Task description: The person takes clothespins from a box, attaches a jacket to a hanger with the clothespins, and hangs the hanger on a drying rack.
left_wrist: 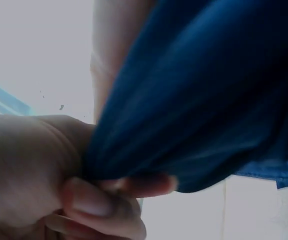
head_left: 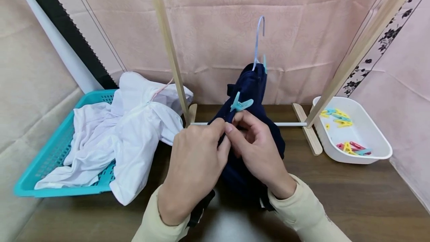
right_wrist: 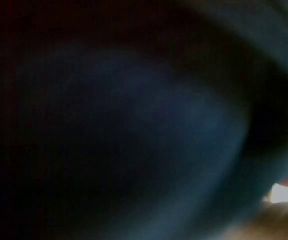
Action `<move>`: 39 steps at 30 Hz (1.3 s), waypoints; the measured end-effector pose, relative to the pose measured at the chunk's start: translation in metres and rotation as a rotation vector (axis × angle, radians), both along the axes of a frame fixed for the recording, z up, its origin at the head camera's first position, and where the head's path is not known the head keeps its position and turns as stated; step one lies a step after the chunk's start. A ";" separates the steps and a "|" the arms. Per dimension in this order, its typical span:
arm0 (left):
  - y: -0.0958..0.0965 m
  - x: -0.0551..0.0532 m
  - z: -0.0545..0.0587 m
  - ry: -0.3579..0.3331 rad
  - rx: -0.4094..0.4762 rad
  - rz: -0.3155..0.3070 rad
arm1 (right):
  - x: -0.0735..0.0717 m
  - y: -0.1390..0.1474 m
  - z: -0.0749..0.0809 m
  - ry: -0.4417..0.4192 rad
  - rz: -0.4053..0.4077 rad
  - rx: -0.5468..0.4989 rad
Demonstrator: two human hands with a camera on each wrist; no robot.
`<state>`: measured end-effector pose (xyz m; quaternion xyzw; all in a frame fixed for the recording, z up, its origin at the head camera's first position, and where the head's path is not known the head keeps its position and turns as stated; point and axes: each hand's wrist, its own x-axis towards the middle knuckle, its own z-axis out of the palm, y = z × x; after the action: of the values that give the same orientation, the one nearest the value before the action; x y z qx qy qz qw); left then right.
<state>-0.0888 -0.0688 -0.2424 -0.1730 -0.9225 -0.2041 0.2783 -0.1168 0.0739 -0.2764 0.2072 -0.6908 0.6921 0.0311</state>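
A dark navy garment (head_left: 250, 85) with a zip stands in the middle of the head view, a pale blue hanger (head_left: 257, 44) rising from its top. One light blue clothespin (head_left: 240, 104) grips its near edge; a second clothespin (head_left: 264, 64) shows beside the hanger's hook. Just below the nearer pin, my left hand (head_left: 198, 160) pinches the cloth, and the left wrist view shows the fabric (left_wrist: 184, 100) bunched at the thumb and fingers. My right hand (head_left: 256, 148) pinches the same edge, its thumb tip against the left hand. Dark cloth (right_wrist: 134, 140) fills most of the right wrist view.
A turquoise basket (head_left: 64, 193) with white clothing (head_left: 134, 122) stands at left. Wooden posts (head_left: 169, 47) joined by a low white rod (head_left: 290, 124) frame the garment. At right, a white tub (head_left: 361, 161) holds several coloured clothespins (head_left: 354, 148). All rest on a brown table (head_left: 352, 197).
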 end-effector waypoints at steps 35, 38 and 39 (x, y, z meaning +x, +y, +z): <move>-0.069 -0.048 0.006 0.436 0.441 0.041 | -0.051 0.040 -0.015 0.022 -0.258 0.542; -0.076 -0.045 0.007 0.343 0.408 0.079 | -0.057 0.043 -0.019 0.003 -0.252 0.569; -0.078 -0.043 0.008 0.316 0.401 0.092 | -0.058 0.045 -0.021 -0.005 -0.246 0.584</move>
<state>-0.1321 -0.1463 -0.2346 -0.1019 -0.8156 -0.3404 0.4566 -0.1753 0.1189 -0.2973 0.1204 -0.8801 0.4563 0.0519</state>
